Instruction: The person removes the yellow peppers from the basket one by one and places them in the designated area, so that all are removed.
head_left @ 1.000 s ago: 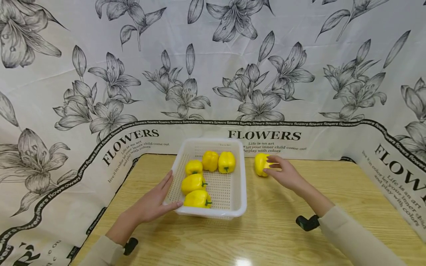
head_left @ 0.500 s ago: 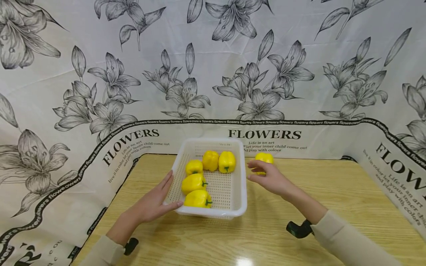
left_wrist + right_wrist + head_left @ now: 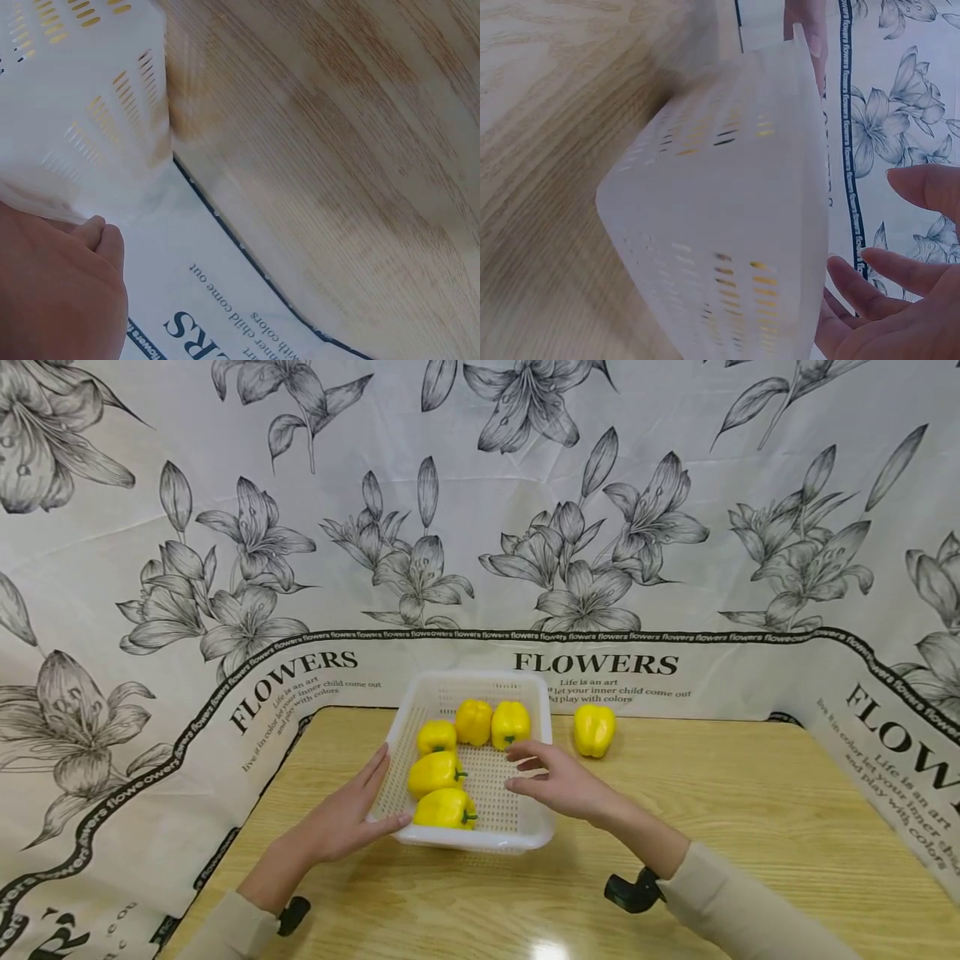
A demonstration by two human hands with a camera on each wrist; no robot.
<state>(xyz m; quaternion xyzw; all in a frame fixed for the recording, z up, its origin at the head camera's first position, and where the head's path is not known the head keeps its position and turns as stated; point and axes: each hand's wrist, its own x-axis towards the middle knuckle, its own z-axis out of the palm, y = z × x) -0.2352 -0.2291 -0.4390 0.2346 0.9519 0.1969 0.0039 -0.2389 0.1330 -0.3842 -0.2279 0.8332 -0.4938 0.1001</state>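
A white plastic basket (image 3: 517, 840) with a perforated floor stands on the wooden table. Inside are several yellow bell peppers: three line the left side, one of them this front pepper (image 3: 444, 809), and two sit at the back, the right one a pepper (image 3: 511, 724) with its green stem facing front. My left hand (image 3: 341, 818) holds the basket at its left rim and front corner. Over the basket's right rim my right hand (image 3: 566, 783) hovers with fingers apart and nothing in them. One more yellow bell pepper (image 3: 594, 731) lies on the table, right of the basket.
Behind the table (image 3: 750, 827) hangs a white flower-printed cloth (image 3: 480, 568), which also runs along both sides. A black wrist mount (image 3: 633, 891) sticks out from the right sleeve, and another mount (image 3: 294, 915) from the left.
My right hand has let go of the pepper at the right and moved left until it is over the basket. That pepper stays on the table. My left hand and the basket are unmoved.
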